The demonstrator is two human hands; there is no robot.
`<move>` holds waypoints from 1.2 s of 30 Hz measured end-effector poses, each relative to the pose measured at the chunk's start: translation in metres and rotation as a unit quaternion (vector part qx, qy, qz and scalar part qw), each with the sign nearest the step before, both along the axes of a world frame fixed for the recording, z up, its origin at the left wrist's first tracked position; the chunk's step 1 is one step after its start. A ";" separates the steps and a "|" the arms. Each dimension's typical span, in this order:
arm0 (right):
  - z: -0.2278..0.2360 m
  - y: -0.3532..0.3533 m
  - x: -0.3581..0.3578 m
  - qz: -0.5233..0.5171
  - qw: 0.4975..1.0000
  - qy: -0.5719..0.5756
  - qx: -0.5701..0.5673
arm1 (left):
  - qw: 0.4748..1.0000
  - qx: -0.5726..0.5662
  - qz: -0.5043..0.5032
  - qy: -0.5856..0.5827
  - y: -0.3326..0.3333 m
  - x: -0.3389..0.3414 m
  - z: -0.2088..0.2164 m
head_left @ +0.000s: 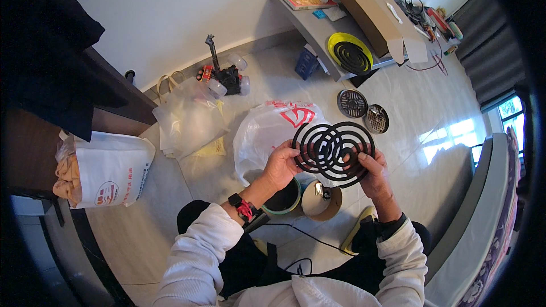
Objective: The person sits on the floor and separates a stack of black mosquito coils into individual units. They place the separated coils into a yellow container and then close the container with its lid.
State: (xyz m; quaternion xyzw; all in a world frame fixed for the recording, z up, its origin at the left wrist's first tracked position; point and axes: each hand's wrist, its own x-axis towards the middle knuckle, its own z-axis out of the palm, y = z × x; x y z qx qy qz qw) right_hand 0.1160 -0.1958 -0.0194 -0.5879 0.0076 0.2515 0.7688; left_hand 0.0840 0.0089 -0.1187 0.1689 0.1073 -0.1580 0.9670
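Note:
Out in front of me I hold two black mosquito coils, overlapping so their rings cross; whether they are interlocked I cannot tell. My left hand (281, 166) pinches the outer edge of the left coil (309, 126). On the other side my right hand (375, 179) grips the right coil (346, 186), thumb on top. Beyond the right coil, a round slotted metal lid (352, 103) and a round metal case (376, 119) lie on the floor. Another black coil (352, 57) rests on a yellow plate (334, 40) upon a low grey table.
A white plastic bag (250, 136) lies beyond my hands. Below them stand a dark round bucket (284, 199) and a round cardboard tub (330, 210) with a small shiny item inside. An open cardboard box (364, 11) sits on the grey table (290, 14). A cable (318, 241) crosses between my feet.

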 end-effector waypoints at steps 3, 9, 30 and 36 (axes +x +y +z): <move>0.002 0.003 0.000 -0.005 1.000 0.012 -0.009 | 1.000 -0.008 0.009 -0.007 -0.004 -0.002 0.006; -0.006 0.010 0.001 0.015 0.997 -0.009 -0.078 | 0.999 -0.023 0.014 -0.030 -0.012 -0.006 0.017; 0.006 0.041 0.033 -0.020 0.990 -0.105 -0.097 | 0.992 -0.048 0.071 -0.095 0.005 0.010 0.027; 0.006 0.022 0.123 -0.086 0.988 -0.124 0.040 | 0.996 0.069 0.056 0.011 0.044 -0.024 0.020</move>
